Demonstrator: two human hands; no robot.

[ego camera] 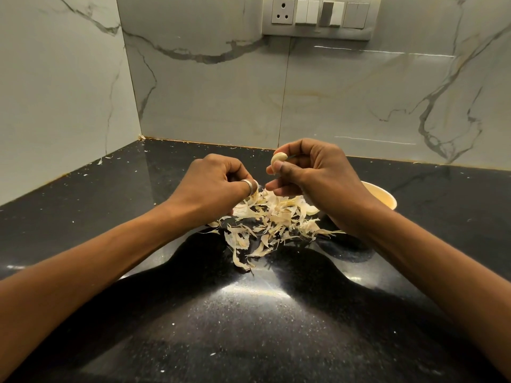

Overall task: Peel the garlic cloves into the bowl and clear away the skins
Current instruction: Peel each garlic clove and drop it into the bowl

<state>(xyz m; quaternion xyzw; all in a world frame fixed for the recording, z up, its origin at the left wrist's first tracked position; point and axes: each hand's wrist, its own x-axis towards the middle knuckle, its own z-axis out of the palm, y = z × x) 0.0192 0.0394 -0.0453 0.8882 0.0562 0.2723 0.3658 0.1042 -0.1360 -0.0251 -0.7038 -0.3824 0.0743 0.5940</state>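
- Head view looked down on a black speckled stone table (249, 327) set into a corner of white, grey-veined marble wall panels (318, 100).
- Right hand (312, 172) was raised above the table, fingers curled, pinching a pale, bare-looking curved garlic clove (278, 159) between thumb and fingertips.
- Left hand (213, 181) was held just beside the right, apart from it, with fingers curled inward and a silver band ring (249, 186) on the thumb. Whether it gripped anything could not be told; the fingertips were turned away from the camera.
- Heap of dry, cream-coloured papery garlic skins (265, 219) lay on the table directly beneath and between both hands, with loose strands trailing toward the viewer.
- Round cream-coloured bowl (387, 200) stood on the table behind the right wrist, which hid most of it; only the rim and part of the right wall showed. Contents could not be seen.
- Small pale flecks were scattered across the table surface, chiefly toward the left rear corner.
- Grey switch plate with one socket and several rocker switches (318, 16) was mounted on the rear wall, well above the table.
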